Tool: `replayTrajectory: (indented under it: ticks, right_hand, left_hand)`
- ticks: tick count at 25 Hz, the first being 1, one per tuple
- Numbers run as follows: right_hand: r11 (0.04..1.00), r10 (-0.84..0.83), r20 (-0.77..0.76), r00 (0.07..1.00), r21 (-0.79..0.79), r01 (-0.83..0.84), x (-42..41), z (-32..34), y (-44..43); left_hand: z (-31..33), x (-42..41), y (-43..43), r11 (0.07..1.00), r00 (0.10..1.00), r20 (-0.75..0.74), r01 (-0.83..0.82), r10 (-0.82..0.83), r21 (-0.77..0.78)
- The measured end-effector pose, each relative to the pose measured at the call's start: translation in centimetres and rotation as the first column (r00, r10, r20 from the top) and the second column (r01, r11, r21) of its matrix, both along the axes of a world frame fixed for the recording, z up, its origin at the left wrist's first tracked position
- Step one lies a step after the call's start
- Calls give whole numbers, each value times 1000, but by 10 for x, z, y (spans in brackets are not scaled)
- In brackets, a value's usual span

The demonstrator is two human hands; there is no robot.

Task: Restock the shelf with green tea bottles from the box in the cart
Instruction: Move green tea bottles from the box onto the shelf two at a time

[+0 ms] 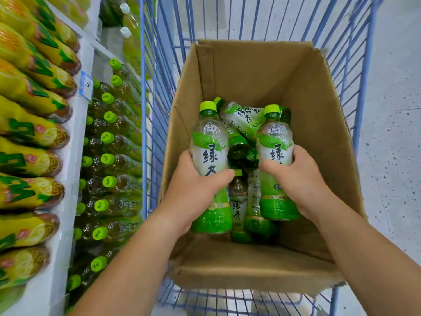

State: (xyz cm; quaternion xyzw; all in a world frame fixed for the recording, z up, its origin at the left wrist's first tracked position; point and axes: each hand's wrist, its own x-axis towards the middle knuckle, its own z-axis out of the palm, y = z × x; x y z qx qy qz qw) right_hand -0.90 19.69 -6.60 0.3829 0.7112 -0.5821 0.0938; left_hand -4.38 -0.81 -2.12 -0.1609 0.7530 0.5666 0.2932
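Lifting two at once out of the box [250, 71] in the cart [145, 110]. Left hand [193, 185] curling round the left bottle [209, 142] at mid-label, right hand [296, 176] wrapping the right bottle [274, 137] likewise, probably halving trips to the shelf [75, 142]. Holding both near upright, long axes running cap-up, caps tilting slightly away. Leaving loose bottles [239, 124] lying jumbled beneath.

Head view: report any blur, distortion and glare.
Head view: yellow bottles at the left edge are smeared soft; cart bars splay from the wide-angle lens; left bottle and right bottle labels read sharp; light is even, no hard shadows.
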Motion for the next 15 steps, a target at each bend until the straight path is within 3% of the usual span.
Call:
replayTrajectory:
  ticks: [15]
  right_hand:
    - [983, 126, -145, 981, 151, -104, 77, 198, -35]
  left_hand:
    - [156, 68, -30, 999, 965, -262, 37, -26, 37]
